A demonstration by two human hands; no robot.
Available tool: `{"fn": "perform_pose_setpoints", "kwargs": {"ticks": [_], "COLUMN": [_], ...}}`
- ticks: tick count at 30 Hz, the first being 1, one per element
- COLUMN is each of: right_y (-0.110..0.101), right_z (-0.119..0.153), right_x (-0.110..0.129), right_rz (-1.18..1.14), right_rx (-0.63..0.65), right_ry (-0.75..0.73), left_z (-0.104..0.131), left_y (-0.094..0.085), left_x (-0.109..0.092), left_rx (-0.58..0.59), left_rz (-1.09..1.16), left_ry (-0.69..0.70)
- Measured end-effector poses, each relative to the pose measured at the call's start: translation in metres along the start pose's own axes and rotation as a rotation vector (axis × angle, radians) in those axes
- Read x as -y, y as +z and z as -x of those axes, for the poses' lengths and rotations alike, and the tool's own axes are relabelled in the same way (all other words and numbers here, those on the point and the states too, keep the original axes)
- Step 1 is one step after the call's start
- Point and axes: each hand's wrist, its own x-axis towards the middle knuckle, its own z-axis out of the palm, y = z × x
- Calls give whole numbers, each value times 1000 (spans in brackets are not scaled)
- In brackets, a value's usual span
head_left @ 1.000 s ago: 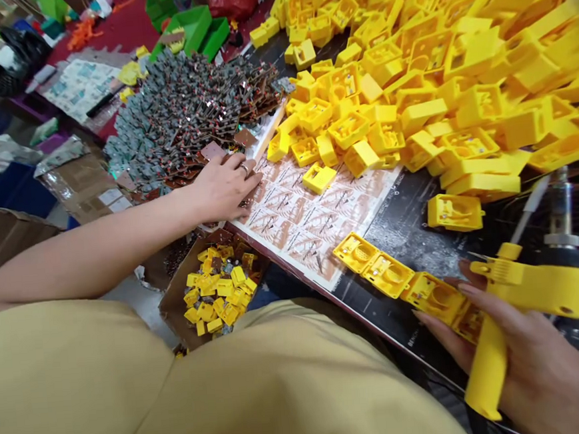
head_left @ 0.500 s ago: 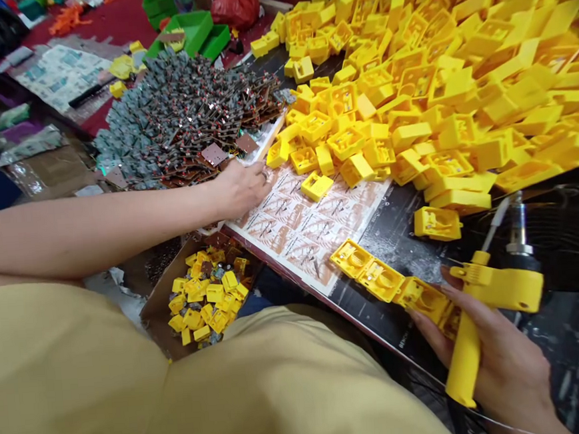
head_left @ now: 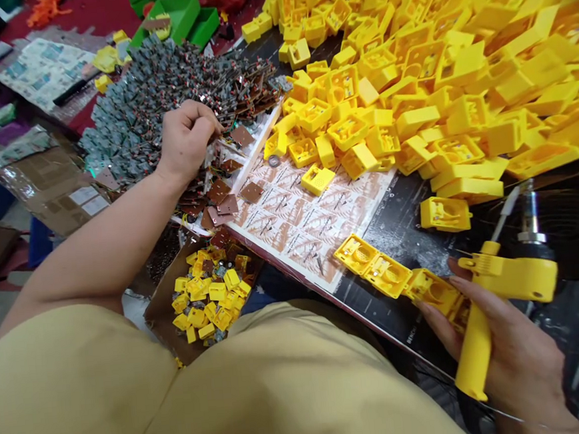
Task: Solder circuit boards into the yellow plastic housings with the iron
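Observation:
My left hand (head_left: 188, 138) is closed over the near part of a heap of small circuit boards (head_left: 144, 95) with grey parts and red bits. Its fingertips are curled down and hidden, so what they pinch cannot be made out. A yellow pistol-shaped soldering gun (head_left: 515, 278) lies across my right hand (head_left: 518, 353), its metal barrel pointing away. Between that hand's thumb and fingers is the near end of a row of open yellow plastic casings (head_left: 387, 275), which stretches left over the table.
A large heap of yellow casings (head_left: 423, 66) covers the table's far right. Loose brown boards (head_left: 251, 192) and a small round metal disc (head_left: 274, 160) lie on the patterned sheet (head_left: 295, 223). Below the edge, a cardboard box (head_left: 171, 336) holds yellow pieces. Green trays (head_left: 181, 18) stand behind.
My left hand has lifted off the table's left edge and moved back and left onto the board heap. Loose boards and the metal disc now show there. My right hand keeps its hold.

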Motion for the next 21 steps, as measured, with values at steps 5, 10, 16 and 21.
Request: {"fn": "perform_pose_setpoints", "kwargs": {"ticks": [5,10,16,21], "right_y": [-3,-4,-6,-10], "right_z": [-10,-10,-9,-16], "right_x": [7,9,8,12], "right_rz": [20,26,18,13], "right_rx": [-47,-49,-37,-75], "right_ry": [-151,-142,-145,-164], "left_z": [-24,-47,-35,-27], "left_y": [3,8,52,56], "left_x": [-7,-45,-101,-125], "left_rx": [-106,-107,181,325], "left_rz": [109,412,532,341], "left_ry": [-79,63,186,425]}}
